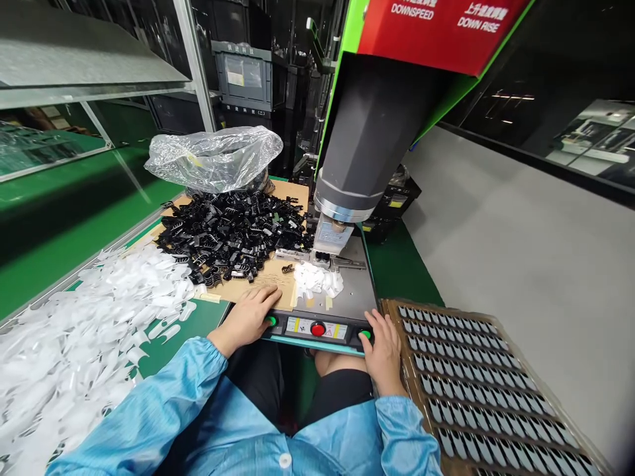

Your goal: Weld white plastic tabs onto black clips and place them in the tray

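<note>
My left hand (252,315) lies flat at the front left corner of a press machine's base, fingers stretched over the cardboard. Its thumb is at the left green button (271,321). At the right corner, my right hand (384,345) has its fingers spread, the thumb touching the right green button (366,334). A red button (318,328) sits between them. Above the metal base plate (354,291), the press head (332,235) is down over a small black part (322,256) in the fixture. Small white plastic pieces (317,280) are heaped before it.
Black plastic clips (233,231) are piled on cardboard (262,277), with a clear plastic bag (213,158) behind. Loose white pieces (74,357) cover the green table at left. A brown tray (414,390) with rows of grey parts stands at right. Crates (248,76) are stacked behind.
</note>
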`<state>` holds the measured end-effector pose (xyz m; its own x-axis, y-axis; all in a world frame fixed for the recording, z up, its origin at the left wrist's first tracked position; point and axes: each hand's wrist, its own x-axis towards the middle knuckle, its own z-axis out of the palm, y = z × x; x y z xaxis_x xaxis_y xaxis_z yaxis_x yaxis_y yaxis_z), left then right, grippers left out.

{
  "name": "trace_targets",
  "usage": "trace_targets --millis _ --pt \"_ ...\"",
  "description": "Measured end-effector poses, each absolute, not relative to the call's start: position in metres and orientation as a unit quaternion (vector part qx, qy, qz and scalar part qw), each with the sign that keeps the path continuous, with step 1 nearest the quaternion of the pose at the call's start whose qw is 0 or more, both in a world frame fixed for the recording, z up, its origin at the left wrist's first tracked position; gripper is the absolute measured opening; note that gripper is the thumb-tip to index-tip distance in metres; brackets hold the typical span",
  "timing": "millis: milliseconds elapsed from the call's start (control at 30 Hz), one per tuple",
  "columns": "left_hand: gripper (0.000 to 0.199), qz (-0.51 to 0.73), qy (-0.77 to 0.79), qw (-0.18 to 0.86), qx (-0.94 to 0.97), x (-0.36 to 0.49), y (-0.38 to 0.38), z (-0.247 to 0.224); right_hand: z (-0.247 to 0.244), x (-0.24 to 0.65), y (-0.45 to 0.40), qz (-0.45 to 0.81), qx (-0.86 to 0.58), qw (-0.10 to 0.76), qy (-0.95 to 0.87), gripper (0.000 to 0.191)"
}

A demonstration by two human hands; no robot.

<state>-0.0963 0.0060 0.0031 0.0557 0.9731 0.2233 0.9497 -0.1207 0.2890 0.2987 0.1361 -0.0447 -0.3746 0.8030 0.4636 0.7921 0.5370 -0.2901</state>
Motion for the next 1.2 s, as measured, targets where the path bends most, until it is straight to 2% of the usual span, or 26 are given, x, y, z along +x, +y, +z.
trace_targets --millis 200,467,633,933,1067,1200 --pt "0.08 0.185 0.662 0.042 0.725 -0.098 0.006 0.003 -0.045 0.301 0.135 0.011 -0.485 0.276 -0.83 0.049" --pt "0.079 0.209 0.658 0.046 0.722 -0.099 0.006 -0.001 -0.03 0.276 0.146 0.032 -0.472 0.315 -0.823 0.041" --pt "0.074 0.226 0.655 0.054 0.719 -0.099 0.006 -0.001 -0.025 0.241 0.16 0.047 -0.45 0.318 -0.833 0.047" --pt "0.06 0.257 0.662 0.071 0.7 -0.098 0.01 0.005 -0.024 0.197 0.196 0.089 -0.473 0.267 -0.835 0.064" --pt "0.054 0.311 0.662 0.09 0.676 -0.099 0.027 0.017 -0.022 0.186 0.204 0.115 -0.451 0.266 -0.844 0.066" --pt "0.053 0.339 0.663 0.065 0.664 -0.1 0.058 0.035 -0.021 0.185 0.21 0.161 -0.434 0.28 -0.841 0.063"
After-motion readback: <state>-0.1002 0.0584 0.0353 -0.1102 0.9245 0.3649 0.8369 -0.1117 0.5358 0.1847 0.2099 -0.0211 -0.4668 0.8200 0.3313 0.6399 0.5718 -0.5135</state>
